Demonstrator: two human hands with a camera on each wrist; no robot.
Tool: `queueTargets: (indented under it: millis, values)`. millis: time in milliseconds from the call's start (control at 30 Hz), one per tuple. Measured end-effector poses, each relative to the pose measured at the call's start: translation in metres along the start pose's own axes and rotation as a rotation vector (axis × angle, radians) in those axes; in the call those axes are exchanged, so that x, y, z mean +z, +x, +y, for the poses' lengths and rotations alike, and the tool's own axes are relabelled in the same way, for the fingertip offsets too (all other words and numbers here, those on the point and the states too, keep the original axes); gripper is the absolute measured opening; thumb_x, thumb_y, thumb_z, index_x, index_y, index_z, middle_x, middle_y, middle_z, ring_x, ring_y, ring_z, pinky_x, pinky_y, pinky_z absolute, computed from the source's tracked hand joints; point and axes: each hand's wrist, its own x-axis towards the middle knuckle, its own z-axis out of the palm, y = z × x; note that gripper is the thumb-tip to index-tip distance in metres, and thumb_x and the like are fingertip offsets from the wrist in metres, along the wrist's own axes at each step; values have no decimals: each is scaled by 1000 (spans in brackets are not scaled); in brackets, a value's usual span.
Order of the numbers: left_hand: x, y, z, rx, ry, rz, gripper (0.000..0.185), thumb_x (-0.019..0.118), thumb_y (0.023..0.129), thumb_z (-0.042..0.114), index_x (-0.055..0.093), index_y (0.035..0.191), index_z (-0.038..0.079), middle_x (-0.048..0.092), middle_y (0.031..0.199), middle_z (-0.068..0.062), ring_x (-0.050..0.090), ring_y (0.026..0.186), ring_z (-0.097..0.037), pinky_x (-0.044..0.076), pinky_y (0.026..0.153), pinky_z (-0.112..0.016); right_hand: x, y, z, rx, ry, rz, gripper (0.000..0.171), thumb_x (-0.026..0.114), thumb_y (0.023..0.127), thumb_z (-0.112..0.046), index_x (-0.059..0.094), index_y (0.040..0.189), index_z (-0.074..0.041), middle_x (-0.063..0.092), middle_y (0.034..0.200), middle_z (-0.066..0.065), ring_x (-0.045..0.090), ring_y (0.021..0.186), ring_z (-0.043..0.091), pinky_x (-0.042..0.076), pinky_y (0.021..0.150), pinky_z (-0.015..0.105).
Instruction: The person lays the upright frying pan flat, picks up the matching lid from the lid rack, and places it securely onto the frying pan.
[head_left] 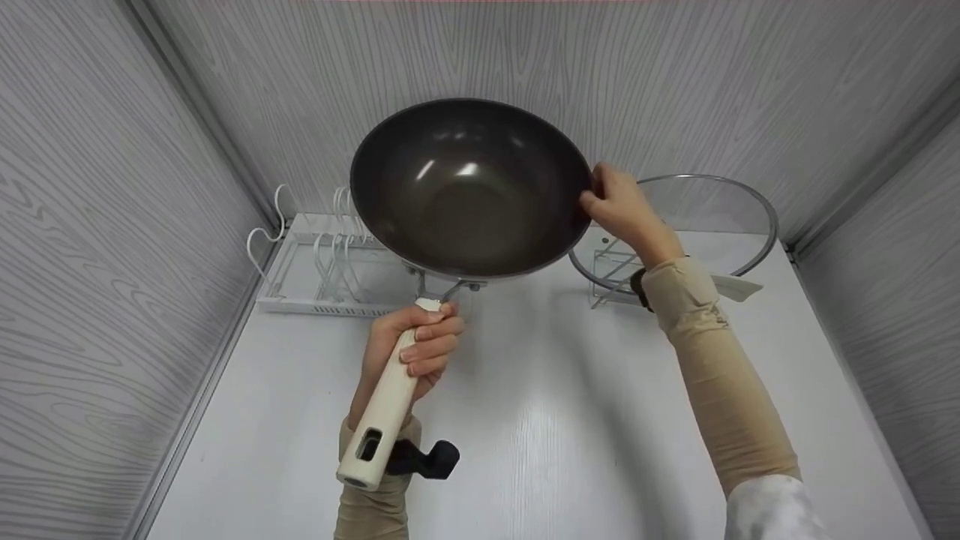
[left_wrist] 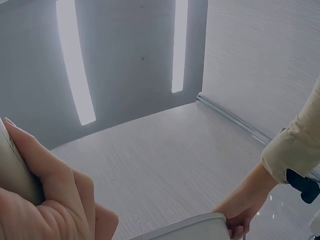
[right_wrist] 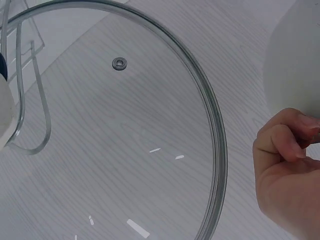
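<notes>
- While the left hand (head_left: 420, 349) wraps its fingers round the cream handle (head_left: 382, 409) of a dark wok (head_left: 469, 187), the wok hangs in the air above the white desk (head_left: 540, 420), its bowl tipped towards the head camera so the inside shows.
- The left hand grips near the top of the handle, just below the metal bracket that joins it to the bowl; the handle's free end, with its hanging slot, points down towards the person.
- The right hand (head_left: 622, 210) pinches the wok's rim on the right side, fingers curled over the edge and thumb behind it.
- In the left wrist view, the left hand's fingers (left_wrist: 55, 195) curl against the pale handle, and the right hand (left_wrist: 240, 210) shows at the lower right, holding the pale outer edge of the wok.
- In the right wrist view, the right hand (right_wrist: 287, 170) has its fingers bent against the wok's pale outer wall (right_wrist: 295, 55).
- Behind the right hand, a glass lid (head_left: 705, 225) stands on edge in a clear holder (head_left: 611, 274) on the desk, near the back wall.
- A white wire rack (head_left: 319, 259) sits on the desk at the back left, just below and behind the wok.
- Both forearms wear beige sleeves, each with a dark strap at the wrist.
- Grey wood-grain walls close in the desk on three sides.
</notes>
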Motion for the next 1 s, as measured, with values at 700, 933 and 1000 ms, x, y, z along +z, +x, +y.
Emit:
queueTargets:
  millis: [700, 933, 1000]
  values:
    - [-6, -12, 17, -87, -17, -39, 9, 36, 96, -1, 36, 105, -1, 23, 72, 1, 27, 49, -8, 49, 46, -23, 10, -40, -5, 122, 371, 181, 11, 53, 85, -5, 43, 89, -7, 47, 87, 6, 50, 73, 17, 46, 60, 25]
    - [-5, -14, 23, -140, 47, -64, 13, 37, 95, -2, 37, 108, -2, 25, 70, 1, 28, 46, -8, 50, 46, -22, 3, -63, -12, 123, 445, 242, 13, 56, 83, 0, 44, 88, -4, 45, 84, 5, 46, 70, 14, 42, 59, 22]
    - [-5, -14, 24, -161, 79, -70, 11, 37, 95, -1, 37, 105, -1, 25, 69, 1, 29, 46, -8, 50, 46, -21, 0, -70, -17, 128, 451, 255, 13, 55, 82, 2, 44, 88, -3, 44, 82, 4, 44, 67, 13, 39, 57, 21]
